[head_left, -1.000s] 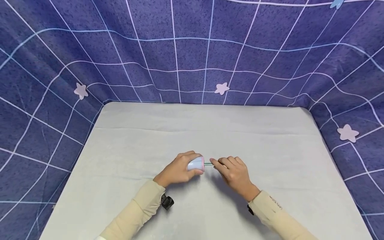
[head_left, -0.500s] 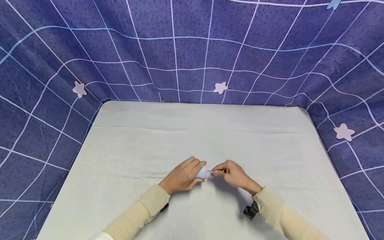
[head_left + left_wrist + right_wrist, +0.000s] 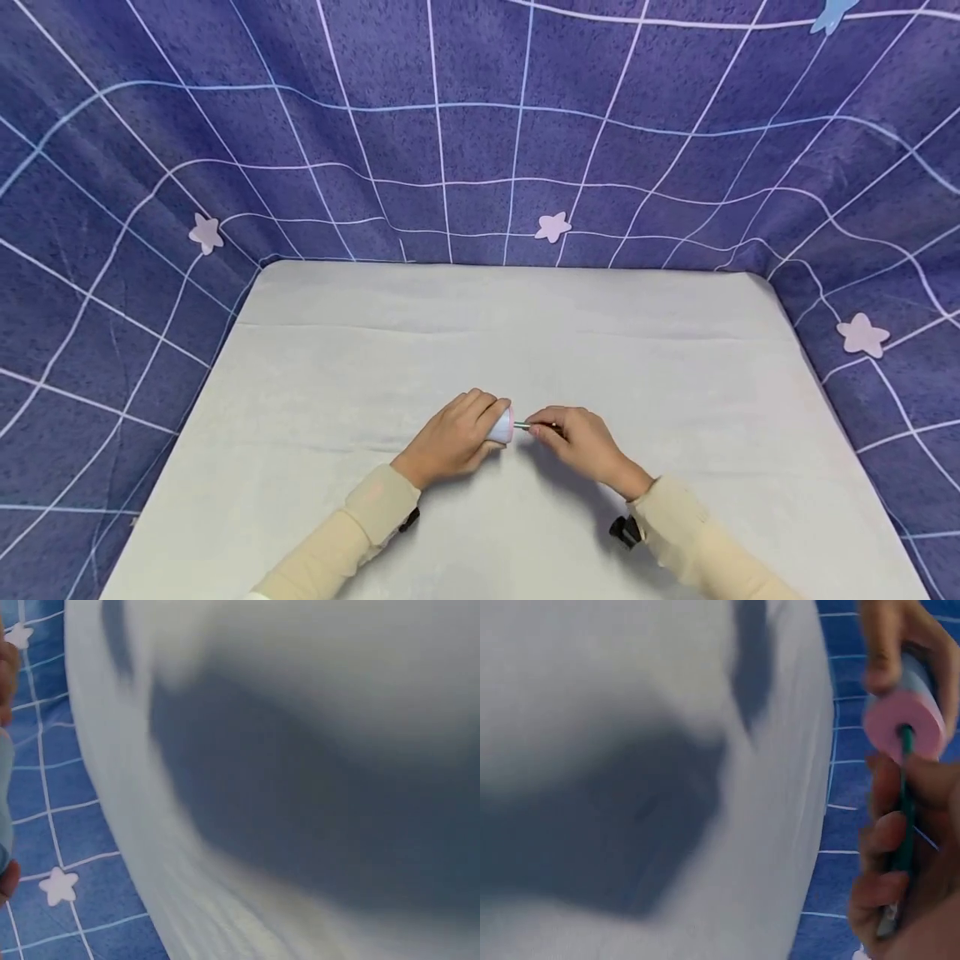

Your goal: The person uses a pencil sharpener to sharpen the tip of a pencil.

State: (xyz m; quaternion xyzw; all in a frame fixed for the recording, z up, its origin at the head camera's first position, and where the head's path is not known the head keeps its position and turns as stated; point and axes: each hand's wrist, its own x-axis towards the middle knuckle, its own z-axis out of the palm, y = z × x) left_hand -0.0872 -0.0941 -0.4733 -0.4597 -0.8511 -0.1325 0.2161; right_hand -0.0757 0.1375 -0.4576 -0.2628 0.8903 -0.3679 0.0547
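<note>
Left hand gripping small pale-blue sharpener with pink face, fingers curling round it. Right hand pinching green pencil, fingers clamping its shaft, tip sitting in sharpener's hole. Both hovering just above grey worktop, near front centre.

Open pale grey cloth-covered table on all sides of the two hands, wide room toward the far edge and to both flanks. Only obstruction near the middle: left hand and right hand, joined by a small pink-faced pencil sharpener with a thin green pencil. Beyond the table edges, purple grid-patterned star-dotted curtain closing off back and sides.
</note>
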